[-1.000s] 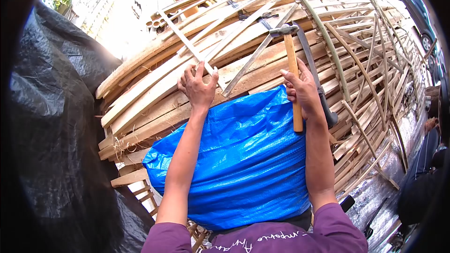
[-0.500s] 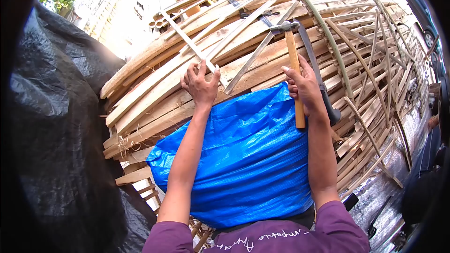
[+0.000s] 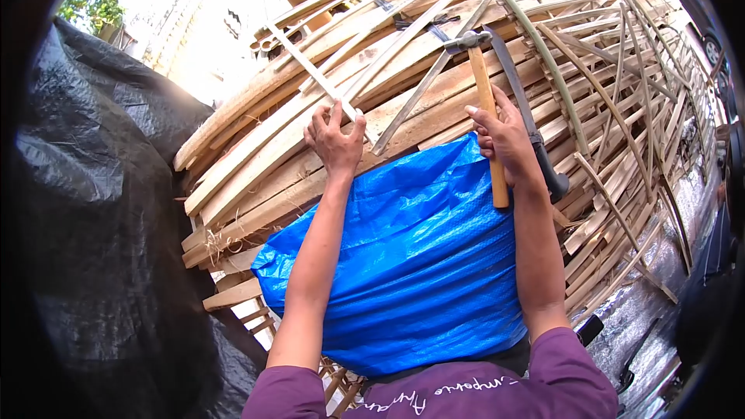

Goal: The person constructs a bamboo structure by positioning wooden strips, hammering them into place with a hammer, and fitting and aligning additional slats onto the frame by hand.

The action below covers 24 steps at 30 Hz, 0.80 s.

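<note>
Daylight bleaches the background [image 3: 174, 12] white beyond the left fingers [image 3: 336, 114]. Glare streaks the blue sheet [image 3: 419, 264] below them; the black tarp [image 3: 85, 248], far to their left, lies dim. Fisheye curves the slats [image 3: 608, 103] right of the right fingers [image 3: 504, 99]; 4 corners go black.

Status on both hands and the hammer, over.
Left hand on pale wooden strip. Right hand gripping hammer. Possible snag: long dark blade just right of hammer.

The purple shirt [image 3: 481, 401] reads "Emporio", then apparently "Arman".

Planks [image 3: 256, 182] carry strips [image 3: 413, 101] and apparently a machete [image 3: 515, 81]
</note>
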Each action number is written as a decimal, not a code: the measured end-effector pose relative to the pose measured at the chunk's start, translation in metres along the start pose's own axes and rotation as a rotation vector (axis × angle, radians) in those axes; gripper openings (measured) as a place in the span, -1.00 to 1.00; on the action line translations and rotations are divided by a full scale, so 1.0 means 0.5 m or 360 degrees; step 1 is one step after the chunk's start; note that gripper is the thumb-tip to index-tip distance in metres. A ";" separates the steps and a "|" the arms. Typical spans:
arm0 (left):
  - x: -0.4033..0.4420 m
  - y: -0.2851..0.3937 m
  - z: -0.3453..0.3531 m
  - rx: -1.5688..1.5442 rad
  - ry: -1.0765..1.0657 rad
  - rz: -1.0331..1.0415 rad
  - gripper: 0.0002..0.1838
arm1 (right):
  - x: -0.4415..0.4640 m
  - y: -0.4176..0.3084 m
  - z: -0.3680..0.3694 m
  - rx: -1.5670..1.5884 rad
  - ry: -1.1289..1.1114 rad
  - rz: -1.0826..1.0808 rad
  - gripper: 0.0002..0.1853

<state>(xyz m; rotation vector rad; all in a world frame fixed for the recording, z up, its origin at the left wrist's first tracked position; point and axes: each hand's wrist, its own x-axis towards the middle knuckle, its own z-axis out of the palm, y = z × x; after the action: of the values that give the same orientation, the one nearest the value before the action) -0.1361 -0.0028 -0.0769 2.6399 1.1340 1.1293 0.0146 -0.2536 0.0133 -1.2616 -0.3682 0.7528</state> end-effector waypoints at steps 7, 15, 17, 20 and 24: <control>0.008 0.006 -0.029 0.0158 -0.0097 0.0128 -0.40 | 0.000 -0.001 0.001 -0.0030 0.0011 0.0008 -0.29; 0.060 0.028 -0.080 0.0333 -0.0504 0.0202 -0.57 | 0.001 0.000 -0.005 0.0027 0.0001 -0.0010 -0.37; 0.078 0.022 -0.083 0.0358 -0.0667 0.0258 -0.62 | 0.003 -0.002 -0.009 0.0165 -0.0022 0.0039 -0.46; 0.111 0.041 -0.089 0.0458 -0.0982 0.0146 -0.59 | -0.010 -0.009 -0.013 0.0455 -0.0037 0.0082 -0.62; 0.117 0.070 -0.103 0.0549 -0.1054 0.0026 -0.60 | -0.160 -0.090 -0.053 0.0517 -0.0110 -0.0023 -0.43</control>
<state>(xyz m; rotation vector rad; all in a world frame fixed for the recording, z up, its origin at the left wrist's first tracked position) -0.1209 -0.0018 0.0071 2.9010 1.2203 0.0069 -0.0119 -0.3327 0.0603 -0.9286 -0.2965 0.8092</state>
